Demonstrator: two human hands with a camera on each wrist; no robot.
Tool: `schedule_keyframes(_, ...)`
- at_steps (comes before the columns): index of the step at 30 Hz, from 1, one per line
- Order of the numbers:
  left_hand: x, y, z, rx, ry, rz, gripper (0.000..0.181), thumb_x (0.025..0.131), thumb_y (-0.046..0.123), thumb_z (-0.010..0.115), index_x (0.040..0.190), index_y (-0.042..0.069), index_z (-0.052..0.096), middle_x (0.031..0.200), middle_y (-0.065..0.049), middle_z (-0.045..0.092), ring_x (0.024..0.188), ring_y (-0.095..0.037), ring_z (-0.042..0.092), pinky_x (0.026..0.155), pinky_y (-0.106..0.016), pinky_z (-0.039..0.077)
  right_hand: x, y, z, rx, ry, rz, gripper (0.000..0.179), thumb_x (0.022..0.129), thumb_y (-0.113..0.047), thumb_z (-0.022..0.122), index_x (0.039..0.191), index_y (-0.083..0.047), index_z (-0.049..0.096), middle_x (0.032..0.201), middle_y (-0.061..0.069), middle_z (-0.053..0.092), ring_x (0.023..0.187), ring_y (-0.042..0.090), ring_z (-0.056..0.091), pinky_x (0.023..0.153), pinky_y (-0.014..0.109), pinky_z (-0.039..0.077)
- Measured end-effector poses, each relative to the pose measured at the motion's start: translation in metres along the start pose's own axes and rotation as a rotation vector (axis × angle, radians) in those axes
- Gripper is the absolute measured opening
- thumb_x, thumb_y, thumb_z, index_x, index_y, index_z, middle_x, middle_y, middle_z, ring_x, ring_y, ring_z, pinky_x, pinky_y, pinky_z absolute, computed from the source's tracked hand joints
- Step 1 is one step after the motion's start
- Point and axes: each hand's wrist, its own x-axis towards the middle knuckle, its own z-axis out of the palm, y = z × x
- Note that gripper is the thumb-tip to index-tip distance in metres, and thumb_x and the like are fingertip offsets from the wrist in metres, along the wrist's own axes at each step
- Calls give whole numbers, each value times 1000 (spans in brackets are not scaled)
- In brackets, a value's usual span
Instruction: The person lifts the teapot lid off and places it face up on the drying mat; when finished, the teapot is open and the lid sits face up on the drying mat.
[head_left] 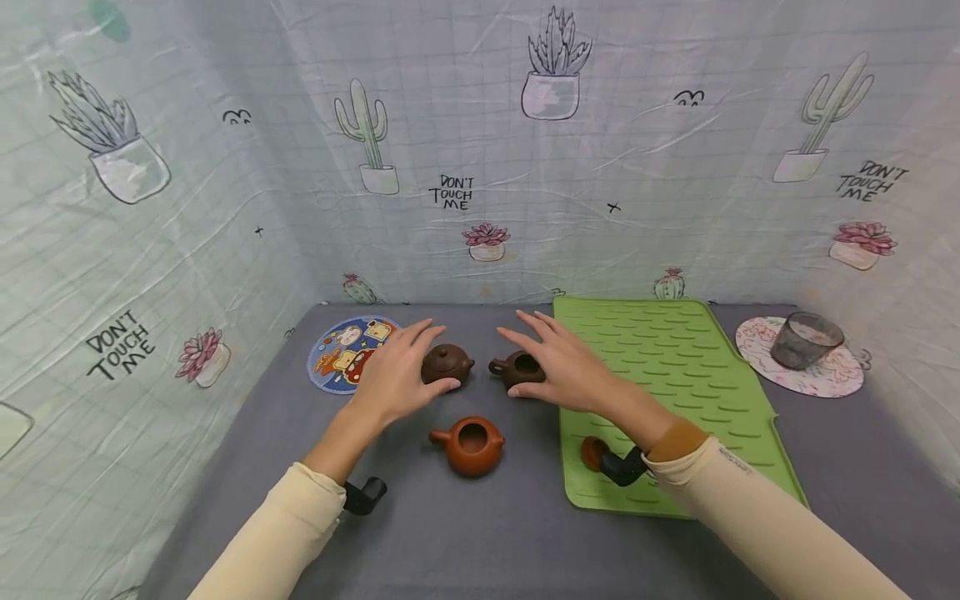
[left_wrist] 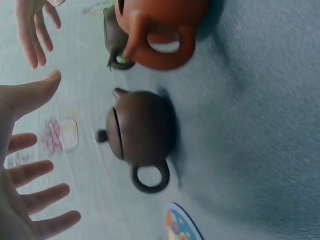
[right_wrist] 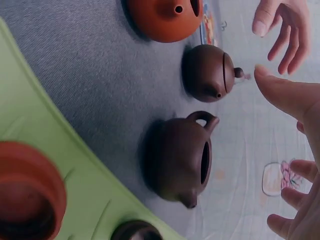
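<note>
My left hand (head_left: 397,375) hovers with spread fingers beside a dark brown lidded teapot (head_left: 442,367), its thumb towards the pot. Opposite it, my right hand (head_left: 566,367) is held above a second dark brown teapot (head_left: 517,372), which stands lidless with its opening uncovered. Both hands are empty, palms facing each other. Nearer to me sits an orange-red teapot (head_left: 480,460), also without a lid, its handle pointing left. In the left wrist view, the lidded teapot (left_wrist: 145,125) stands upright, apart from the fingers. The right wrist view shows the lidless dark teapot (right_wrist: 182,160) apart from the right hand.
A green ridged mat (head_left: 675,358) lies on the right, with a small orange-red cup-like piece (head_left: 592,452) and a small dark piece (right_wrist: 136,231) on it. Far right, a glass (head_left: 804,346) stands on a pink patterned coaster (head_left: 757,342). A blue cartoon coaster (head_left: 326,367) lies left.
</note>
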Motion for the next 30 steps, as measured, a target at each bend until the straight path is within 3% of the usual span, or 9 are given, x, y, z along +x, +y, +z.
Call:
schedule_keyframes(9,-7,-25,7,-208,92,-157,74,81,48,84,142,17,56,146,-7,60,133,-34,58,102,-56,51,25,-7,10,116,-18,-17,78,91,-49,74,158,-29,39,166,11,35,152,39,35,118,62,37)
schedule_keyframes(16,-11,-34,23,-308,130,-231,67,79,42,87,134,10,64,147,-14,58,136,-39,55,108,-61,45,45,-12,22,129,-5,-55,67,93,-45,73,153,-25,49,161,9,44,148,34,44,117,57,41)
schedule_keyframes(21,-10,-38,37,-357,146,-257,58,77,38,90,122,6,72,145,-17,59,135,-40,56,109,-60,45,59,-15,34,115,-5,-95,59,94,-41,74,147,-25,56,156,7,50,144,30,50,112,52,48)
schedule_keyframes(30,-14,-40,59,-372,210,-241,48,74,31,92,112,4,78,132,-18,69,126,-38,64,109,-58,46,70,-17,60,75,-12,-190,50,93,-32,75,140,-22,64,150,10,56,135,29,58,105,47,54)
